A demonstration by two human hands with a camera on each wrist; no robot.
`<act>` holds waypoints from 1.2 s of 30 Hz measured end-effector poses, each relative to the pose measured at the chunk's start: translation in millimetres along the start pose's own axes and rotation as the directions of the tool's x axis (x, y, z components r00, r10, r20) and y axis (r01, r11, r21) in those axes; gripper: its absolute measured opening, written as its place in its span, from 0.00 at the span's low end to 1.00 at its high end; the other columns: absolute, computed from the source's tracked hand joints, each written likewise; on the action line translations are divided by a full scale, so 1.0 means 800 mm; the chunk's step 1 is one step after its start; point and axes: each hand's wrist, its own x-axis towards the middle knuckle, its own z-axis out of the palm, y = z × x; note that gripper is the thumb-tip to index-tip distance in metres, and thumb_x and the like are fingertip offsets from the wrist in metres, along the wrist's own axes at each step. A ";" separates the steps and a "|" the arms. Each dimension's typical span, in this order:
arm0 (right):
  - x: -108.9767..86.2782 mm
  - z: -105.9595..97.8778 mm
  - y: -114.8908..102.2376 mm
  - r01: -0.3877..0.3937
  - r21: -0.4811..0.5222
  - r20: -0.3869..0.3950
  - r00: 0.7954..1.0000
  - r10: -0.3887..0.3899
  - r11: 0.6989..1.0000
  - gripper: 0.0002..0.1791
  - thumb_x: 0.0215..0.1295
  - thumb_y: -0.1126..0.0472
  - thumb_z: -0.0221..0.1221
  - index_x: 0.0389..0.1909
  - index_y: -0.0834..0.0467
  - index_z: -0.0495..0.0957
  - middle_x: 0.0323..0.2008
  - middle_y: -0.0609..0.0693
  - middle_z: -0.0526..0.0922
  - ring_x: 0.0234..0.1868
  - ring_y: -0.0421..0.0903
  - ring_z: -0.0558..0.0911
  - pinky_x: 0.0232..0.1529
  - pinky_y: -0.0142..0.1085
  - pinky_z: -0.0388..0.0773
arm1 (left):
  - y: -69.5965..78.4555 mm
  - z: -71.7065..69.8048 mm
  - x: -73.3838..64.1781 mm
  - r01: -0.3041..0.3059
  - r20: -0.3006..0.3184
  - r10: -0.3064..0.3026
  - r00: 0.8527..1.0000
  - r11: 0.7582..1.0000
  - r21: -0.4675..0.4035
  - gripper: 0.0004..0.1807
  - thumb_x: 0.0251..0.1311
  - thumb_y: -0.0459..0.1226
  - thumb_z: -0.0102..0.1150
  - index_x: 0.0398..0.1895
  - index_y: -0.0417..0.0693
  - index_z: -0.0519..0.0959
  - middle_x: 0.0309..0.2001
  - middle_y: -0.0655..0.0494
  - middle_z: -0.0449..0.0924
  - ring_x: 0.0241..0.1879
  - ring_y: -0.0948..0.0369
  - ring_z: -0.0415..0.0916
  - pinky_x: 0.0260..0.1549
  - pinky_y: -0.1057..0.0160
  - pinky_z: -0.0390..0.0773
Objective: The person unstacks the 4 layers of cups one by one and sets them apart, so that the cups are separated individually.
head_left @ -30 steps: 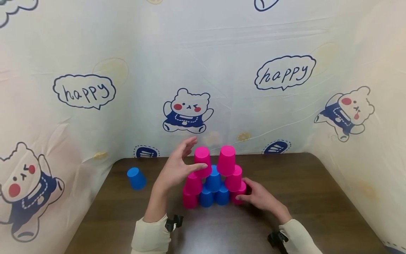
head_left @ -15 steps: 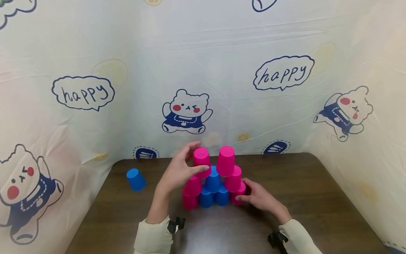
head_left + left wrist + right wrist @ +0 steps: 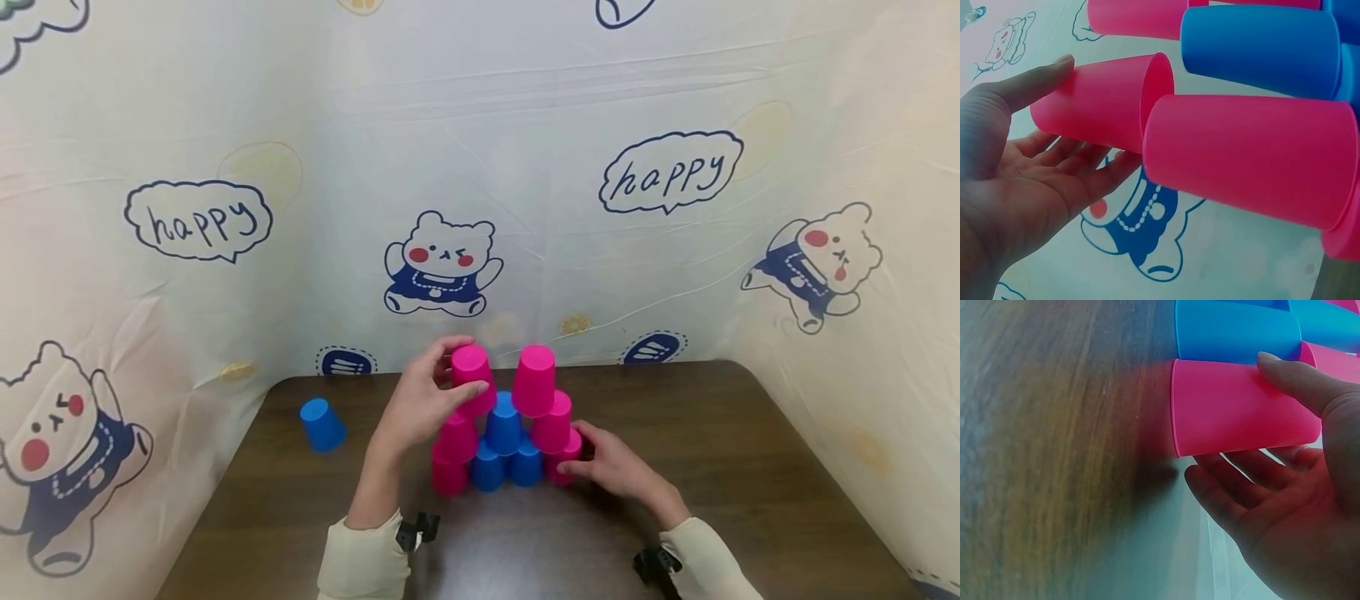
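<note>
Pink and blue cups stand upside down in a tiered stack mid-table. My left hand (image 3: 422, 402) holds the upper-left pink cup (image 3: 471, 367) between thumb and fingers. That cup's rim, seen in the left wrist view, overlaps the base of the middle-tier pink cup (image 3: 1247, 156); whether they touch I cannot tell. A second pink cup (image 3: 536, 379) tops the right side, apart from the first. Down at the bottom right, my right hand (image 3: 618, 465) grips the lowest pink cup (image 3: 1241, 409), thumb on its near side, fingers behind. A blue cup (image 3: 506, 425) fills the middle tier between pink ones.
A lone blue cup (image 3: 322, 425) stands upside down on the brown table (image 3: 510, 550), left of the stack. Behind the table hangs a pale printed cloth (image 3: 540, 192). Two blue cups, including one blue cup (image 3: 488, 468), sit inside the bottom row.
My left thumb and fingers have closed in on the upper-left pink cup. That cup has shifted slightly left, widening the gap to the other top cup. My right hand has stayed still.
</note>
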 end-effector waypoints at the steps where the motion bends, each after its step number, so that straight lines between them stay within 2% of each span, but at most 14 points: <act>1: 0.001 0.000 0.000 0.001 -0.001 0.000 1.000 -0.001 1.000 0.30 0.66 0.50 0.73 0.66 0.51 0.75 0.52 0.47 0.84 0.51 0.49 0.81 0.55 0.46 0.81 | 0.001 -0.002 -0.001 -0.006 -0.011 0.006 1.000 1.000 -0.003 0.38 0.59 0.35 0.77 0.71 0.63 0.72 0.64 0.54 0.78 0.64 0.49 0.77 0.54 0.47 0.87; 4: 0.001 0.002 -0.001 -0.003 -0.003 -0.003 1.000 0.003 1.000 0.30 0.66 0.50 0.73 0.66 0.51 0.75 0.52 0.47 0.84 0.52 0.49 0.81 0.55 0.46 0.82 | 0.002 -0.011 -0.006 -0.024 -0.041 0.023 0.999 1.000 -0.020 0.38 0.59 0.35 0.77 0.71 0.62 0.72 0.66 0.55 0.77 0.65 0.50 0.76 0.57 0.46 0.85; 8: 0.000 0.001 -0.001 -0.006 -0.005 -0.005 1.000 0.006 1.000 0.30 0.66 0.50 0.73 0.66 0.50 0.75 0.53 0.47 0.84 0.53 0.49 0.82 0.56 0.47 0.82 | 0.000 -0.025 -0.009 -0.058 -0.087 0.056 0.995 0.998 -0.018 0.38 0.60 0.35 0.77 0.73 0.59 0.71 0.67 0.54 0.76 0.65 0.49 0.76 0.57 0.47 0.85; 13: -0.001 -0.001 0.000 0.005 -0.007 -0.011 1.000 -0.005 1.000 0.30 0.66 0.50 0.72 0.66 0.51 0.75 0.53 0.47 0.84 0.52 0.49 0.82 0.56 0.47 0.82 | -0.008 -0.049 -0.007 -0.109 -0.206 0.109 0.972 0.994 0.012 0.38 0.61 0.34 0.76 0.73 0.52 0.70 0.66 0.49 0.76 0.64 0.48 0.77 0.57 0.44 0.85; 15: -0.001 -0.001 -0.001 0.006 -0.008 -0.009 1.000 -0.006 1.000 0.30 0.66 0.50 0.72 0.66 0.51 0.75 0.53 0.47 0.84 0.52 0.49 0.82 0.56 0.47 0.82 | -0.011 -0.058 -0.007 -0.104 -0.257 0.105 0.961 0.994 0.019 0.38 0.61 0.33 0.76 0.74 0.50 0.70 0.67 0.48 0.76 0.64 0.47 0.76 0.58 0.42 0.84; 18: -0.001 0.000 0.000 0.000 -0.012 -0.003 1.000 -0.001 1.000 0.30 0.66 0.49 0.72 0.66 0.50 0.75 0.54 0.47 0.84 0.53 0.49 0.82 0.57 0.48 0.83 | -0.021 -0.069 -0.005 -0.056 -0.299 0.064 0.952 0.998 0.036 0.39 0.61 0.33 0.75 0.74 0.50 0.68 0.68 0.46 0.74 0.66 0.46 0.74 0.58 0.41 0.83; 23: -0.001 0.001 0.001 -0.006 -0.010 -0.005 1.000 0.006 1.000 0.30 0.66 0.49 0.72 0.66 0.50 0.75 0.54 0.47 0.84 0.53 0.49 0.82 0.57 0.50 0.83 | -0.053 -0.077 0.003 0.043 -0.328 -0.019 0.945 0.997 0.066 0.39 0.62 0.31 0.73 0.75 0.49 0.65 0.69 0.43 0.71 0.68 0.43 0.70 0.58 0.38 0.83; 31: -0.001 0.002 0.002 -0.011 -0.008 -0.001 1.000 0.011 1.000 0.31 0.66 0.49 0.72 0.67 0.50 0.74 0.54 0.47 0.84 0.54 0.49 0.82 0.58 0.50 0.83 | -0.129 -0.074 0.024 0.135 -0.362 -0.096 0.927 0.987 0.084 0.39 0.64 0.31 0.71 0.75 0.45 0.63 0.70 0.40 0.69 0.70 0.40 0.67 0.61 0.36 0.80; 36: -0.001 0.001 0.002 -0.013 -0.006 -0.005 1.000 0.013 1.000 0.31 0.66 0.49 0.72 0.67 0.50 0.75 0.54 0.47 0.84 0.54 0.49 0.82 0.58 0.51 0.83 | -0.159 -0.070 0.031 0.196 -0.368 -0.154 0.917 0.977 0.078 0.39 0.66 0.31 0.69 0.76 0.44 0.61 0.72 0.38 0.68 0.71 0.39 0.66 0.63 0.35 0.78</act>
